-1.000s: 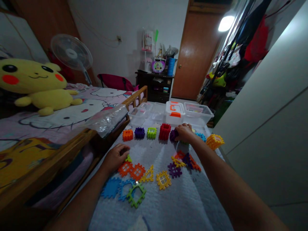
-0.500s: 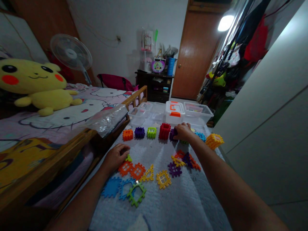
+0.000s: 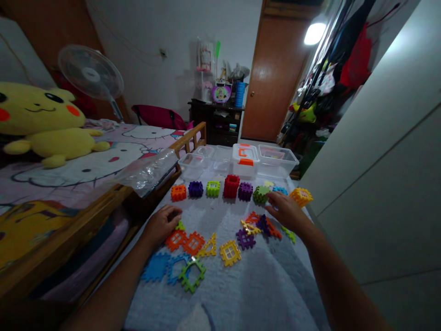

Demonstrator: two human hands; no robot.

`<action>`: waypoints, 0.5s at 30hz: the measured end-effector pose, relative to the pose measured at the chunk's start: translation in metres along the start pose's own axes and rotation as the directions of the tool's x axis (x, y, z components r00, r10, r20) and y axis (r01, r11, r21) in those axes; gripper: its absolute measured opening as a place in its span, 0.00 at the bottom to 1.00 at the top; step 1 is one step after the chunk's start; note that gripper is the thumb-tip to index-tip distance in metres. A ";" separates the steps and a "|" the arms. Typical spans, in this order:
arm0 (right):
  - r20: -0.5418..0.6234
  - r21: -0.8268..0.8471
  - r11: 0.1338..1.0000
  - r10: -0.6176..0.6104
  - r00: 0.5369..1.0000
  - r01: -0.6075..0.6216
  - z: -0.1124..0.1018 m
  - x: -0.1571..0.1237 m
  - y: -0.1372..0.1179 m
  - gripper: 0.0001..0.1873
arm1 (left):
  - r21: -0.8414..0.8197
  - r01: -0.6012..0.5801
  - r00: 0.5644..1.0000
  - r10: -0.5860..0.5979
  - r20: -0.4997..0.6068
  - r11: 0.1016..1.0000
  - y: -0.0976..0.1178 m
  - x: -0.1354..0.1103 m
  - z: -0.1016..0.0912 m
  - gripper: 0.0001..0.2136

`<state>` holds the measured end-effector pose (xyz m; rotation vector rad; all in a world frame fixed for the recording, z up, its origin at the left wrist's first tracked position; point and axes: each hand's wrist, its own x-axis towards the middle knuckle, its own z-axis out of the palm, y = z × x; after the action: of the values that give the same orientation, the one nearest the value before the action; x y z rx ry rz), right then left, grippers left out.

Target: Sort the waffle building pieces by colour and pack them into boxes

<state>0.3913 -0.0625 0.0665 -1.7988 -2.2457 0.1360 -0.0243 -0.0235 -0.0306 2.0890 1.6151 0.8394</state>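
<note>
In the head view, a green block (image 3: 261, 194), chunky, many-sided and toothed along its edges, stood in a row of notched plastic stacks on a surface (image 3: 241, 294) draped in soft, pale grey-blue cloth. A purple stack (image 3: 245, 191) stood just to its left, a blue stack (image 3: 279, 189) just to its right and farther back. The right hand (image 3: 286, 210) reached to the block's right side; whether its grip pinched the block could not be told. The left hand (image 3: 164, 222) lay at the near left, fingers loosely bent beside a small lime piece (image 3: 180, 225); whether its grip held that was unclear. Nearby lay flat pieces with notched rims: windowed orange squares (image 3: 176, 239), a solid-looking blue square (image 3: 155, 267) and a hollow green frame (image 3: 189, 286).
</note>
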 end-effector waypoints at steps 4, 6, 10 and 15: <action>0.096 0.033 0.999 -0.015 0.995 0.012 0.023 -0.035 -0.004 0.20 | -0.005 0.008 1.000 -0.008 -0.003 1.000 0.007 -0.001 -0.003 0.15; 0.114 0.033 0.999 -0.006 0.994 0.002 0.037 -0.041 -0.006 0.24 | -0.015 0.013 1.000 -0.013 -0.006 1.000 0.010 -0.002 -0.004 0.16; 0.123 0.066 0.998 0.017 0.992 -0.025 0.053 -0.039 -0.007 0.23 | -0.045 0.027 1.000 -0.027 0.007 0.999 0.014 -0.005 -0.006 0.16; 0.069 0.064 0.998 0.016 0.997 -0.020 0.057 -0.038 -0.005 0.27 | -0.082 0.020 0.996 -0.013 0.085 0.996 0.014 -0.008 -0.009 0.15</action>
<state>0.3792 -0.0957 0.0071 -1.8071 -2.2441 0.2750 -0.0212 -0.0355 -0.0168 2.0238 1.5254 0.7880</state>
